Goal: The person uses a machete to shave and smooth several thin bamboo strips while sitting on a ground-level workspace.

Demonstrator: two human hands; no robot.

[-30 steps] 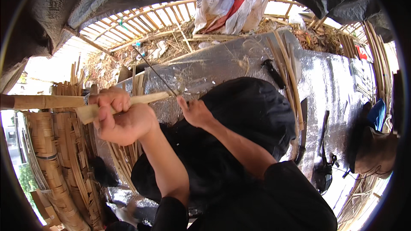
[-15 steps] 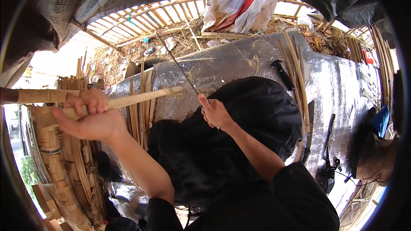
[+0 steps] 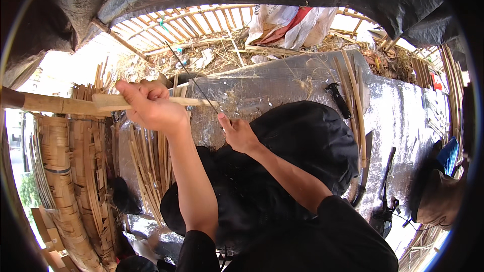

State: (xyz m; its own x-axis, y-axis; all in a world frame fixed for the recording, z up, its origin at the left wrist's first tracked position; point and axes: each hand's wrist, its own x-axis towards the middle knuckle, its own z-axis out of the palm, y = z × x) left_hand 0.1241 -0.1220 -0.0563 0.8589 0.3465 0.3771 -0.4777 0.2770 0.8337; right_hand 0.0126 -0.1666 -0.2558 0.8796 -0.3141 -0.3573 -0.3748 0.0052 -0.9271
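Note:
My left hand [image 3: 154,110] is closed round a pale, split bamboo strip [image 3: 195,102], its thumb pointing up and to the left. The strip lies nearly level, one end sticking out left of the hand and the other pointing right. In my right hand [image 3: 238,133] is a long, thin, dark blade [image 3: 190,76], its handle mostly covered by my fingers. The blade slants up and away to the left, crossing the strip's right end. Whether the two touch there I cannot tell. Dark cloth [image 3: 302,146] covers my legs below the hands.
Bamboo strips [image 3: 143,163] lie left of my legs, with more strips [image 3: 355,100] and a black-handled tool [image 3: 338,99] to the right on the silvery mat [image 3: 393,100]. Woven bamboo rolls [image 3: 56,171] stand at left near a bamboo pole [image 3: 55,104]. A person [image 3: 438,201] is at the right edge.
My left hand has moved right and away from me with the bamboo strip, which now lies more level. My right hand has shifted slightly left with the blade. The whole view has shifted a little.

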